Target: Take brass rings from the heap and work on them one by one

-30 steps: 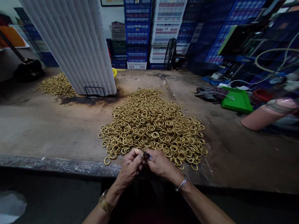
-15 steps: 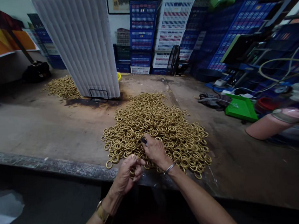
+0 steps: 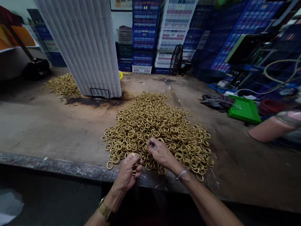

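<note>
A wide heap of gold-coloured rings (image 3: 165, 125) lies on the worktable, reaching close to its front edge. My left hand (image 3: 129, 169), with a watch on the wrist, is closed round at least one gold ring at the heap's front edge. Just up and to the right, my right hand (image 3: 160, 152) is over the rings with its fingers pinched on a small dark tool (image 3: 152, 144). The tool's shape is too small to make out. A bracelet circles the right wrist. The two hands are apart.
A ribbed pale panel (image 3: 80, 38) leans upright on a wire stand at the back left, beside a smaller ring pile (image 3: 64, 85). A green tray (image 3: 243, 109), a dark cloth (image 3: 215, 102) and a pink cylinder (image 3: 278, 127) are on the right. Stacked crates (image 3: 144, 34) stand behind.
My right hand has moved slightly right with the dark tool, away from my left hand. My left hand remains closed and has shifted a little left. The view has shifted slightly.
</note>
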Motion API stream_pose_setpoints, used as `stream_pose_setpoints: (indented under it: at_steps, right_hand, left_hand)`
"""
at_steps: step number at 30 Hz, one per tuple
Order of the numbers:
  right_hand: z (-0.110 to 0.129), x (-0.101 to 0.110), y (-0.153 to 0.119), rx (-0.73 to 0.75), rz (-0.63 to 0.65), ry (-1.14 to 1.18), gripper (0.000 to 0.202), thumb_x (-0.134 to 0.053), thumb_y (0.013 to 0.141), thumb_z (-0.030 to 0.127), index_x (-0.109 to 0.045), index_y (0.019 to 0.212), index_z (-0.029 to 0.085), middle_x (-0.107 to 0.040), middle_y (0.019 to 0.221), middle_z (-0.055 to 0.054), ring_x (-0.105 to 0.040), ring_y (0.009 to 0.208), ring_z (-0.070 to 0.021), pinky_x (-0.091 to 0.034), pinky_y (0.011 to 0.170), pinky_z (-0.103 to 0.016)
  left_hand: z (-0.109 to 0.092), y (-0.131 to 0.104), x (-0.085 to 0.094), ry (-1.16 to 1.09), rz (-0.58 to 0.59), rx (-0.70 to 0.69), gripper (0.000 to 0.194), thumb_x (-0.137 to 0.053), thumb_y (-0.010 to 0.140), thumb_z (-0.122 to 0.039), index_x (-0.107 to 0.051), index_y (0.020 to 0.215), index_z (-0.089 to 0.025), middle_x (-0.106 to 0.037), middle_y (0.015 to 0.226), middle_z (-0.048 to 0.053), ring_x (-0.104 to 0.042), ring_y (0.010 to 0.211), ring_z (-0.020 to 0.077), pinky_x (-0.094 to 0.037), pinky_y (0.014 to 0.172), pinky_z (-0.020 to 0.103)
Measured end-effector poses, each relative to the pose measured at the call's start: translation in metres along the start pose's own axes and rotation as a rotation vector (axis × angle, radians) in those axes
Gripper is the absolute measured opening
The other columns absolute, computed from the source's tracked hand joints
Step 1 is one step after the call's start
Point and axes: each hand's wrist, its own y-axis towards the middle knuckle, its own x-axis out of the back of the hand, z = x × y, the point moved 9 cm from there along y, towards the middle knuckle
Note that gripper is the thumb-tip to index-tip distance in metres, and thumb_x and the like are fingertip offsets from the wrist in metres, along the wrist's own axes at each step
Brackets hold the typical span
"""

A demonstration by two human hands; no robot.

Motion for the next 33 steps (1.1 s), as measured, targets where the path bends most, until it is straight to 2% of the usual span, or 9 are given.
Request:
stream_pose_setpoints:
  at_steps: [3,5,7,11,15,20,25,30,33]
  right_hand:
    - [0.0,-0.006,-0.018,-0.048,0.148,0.245,0.015,-0.041,0.08,0.027,-0.052,0.076,0.018,-0.052,0.058,0.004,-0.045,0.053,-0.0082,-0.032,0.052,-0.018]
    - [0.0,-0.011,-0.028,-0.081,0.215,0.353,0.015,-0.043,0.079,0.028,-0.052,0.074,0.017,-0.053,0.058,0.004,-0.045,0.053,-0.0078,-0.033,0.051,-0.018]
    - [-0.002,-0.016,-0.036,-0.112,0.247,0.443,0.016,-0.045,0.078,0.03,-0.052,0.072,0.017,-0.054,0.057,0.004,-0.044,0.051,-0.0071,-0.033,0.049,-0.018]
    - [-0.016,-0.028,-0.044,-0.247,0.244,0.633,0.021,-0.047,0.076,0.037,-0.048,0.07,0.017,-0.049,0.052,0.006,-0.036,0.04,-0.0048,-0.026,0.039,-0.016]
    - [-0.031,-0.034,-0.044,-0.366,0.147,0.768,0.022,-0.047,0.074,0.04,-0.044,0.07,0.019,-0.043,0.051,0.008,-0.03,0.035,-0.0037,-0.022,0.034,-0.017]
    - [-0.027,-0.022,-0.036,-0.29,0.014,0.619,0.017,-0.048,0.071,0.031,-0.048,0.062,0.017,-0.042,0.051,0.006,-0.035,0.045,-0.0054,-0.029,0.042,-0.017]
    - [-0.012,-0.012,-0.032,-0.173,-0.031,0.43,0.016,-0.049,0.071,0.028,-0.053,0.062,0.015,-0.045,0.055,0.004,-0.039,0.052,-0.0074,-0.031,0.049,-0.019]
    - [-0.013,-0.012,-0.032,-0.14,-0.058,0.399,0.019,-0.045,0.076,0.029,-0.053,0.064,0.016,-0.046,0.056,0.004,-0.039,0.052,-0.0078,-0.031,0.05,-0.019]
    - [-0.018,-0.009,-0.034,-0.134,-0.103,0.278,0.02,-0.043,0.078,0.027,-0.053,0.064,0.016,-0.048,0.057,0.002,-0.04,0.053,-0.0087,-0.031,0.051,-0.02]
  left_hand:
    - [-0.006,0.001,-0.002,0.231,-0.053,-0.093,0.03,-0.06,0.071,-0.04,-0.049,0.088,-0.019,-0.049,0.061,-0.005,-0.04,0.041,0.0032,-0.023,0.034,0.012]
    - [-0.009,-0.001,-0.009,0.365,-0.042,-0.125,0.036,-0.058,0.071,-0.042,-0.05,0.098,-0.019,-0.049,0.057,-0.006,-0.04,0.039,0.0036,-0.025,0.034,0.013]
    - [-0.01,-0.003,-0.017,0.459,-0.016,-0.137,0.036,-0.059,0.07,-0.041,-0.054,0.097,-0.016,-0.048,0.052,-0.006,-0.039,0.038,0.0038,-0.026,0.035,0.014]
    - [-0.014,-0.006,-0.021,0.524,-0.027,-0.177,0.025,-0.059,0.07,-0.038,-0.056,0.08,-0.015,-0.048,0.052,-0.006,-0.038,0.038,0.0033,-0.028,0.037,0.014]
    - [-0.009,-0.006,-0.02,0.543,-0.009,-0.183,0.023,-0.057,0.072,-0.038,-0.052,0.08,-0.017,-0.048,0.055,-0.006,-0.039,0.04,0.004,-0.027,0.036,0.014]
    - [-0.002,-0.006,-0.018,0.566,0.003,-0.129,0.026,-0.055,0.072,-0.043,-0.05,0.077,-0.018,-0.049,0.056,-0.006,-0.039,0.038,0.0038,-0.026,0.034,0.014]
    - [0.004,-0.007,-0.019,0.579,0.054,-0.099,0.03,-0.051,0.074,-0.047,-0.048,0.071,-0.017,-0.049,0.058,-0.004,-0.04,0.039,0.0038,-0.026,0.034,0.014]
    - [0.008,-0.01,-0.019,0.423,0.071,-0.053,0.029,-0.053,0.075,-0.046,-0.045,0.072,-0.018,-0.047,0.058,-0.006,-0.037,0.039,0.0025,-0.025,0.035,0.013]
    - [0.006,-0.013,-0.02,0.332,0.077,-0.029,0.029,-0.054,0.074,-0.046,-0.046,0.075,-0.018,-0.047,0.058,-0.006,-0.038,0.04,0.0025,-0.025,0.037,0.013]
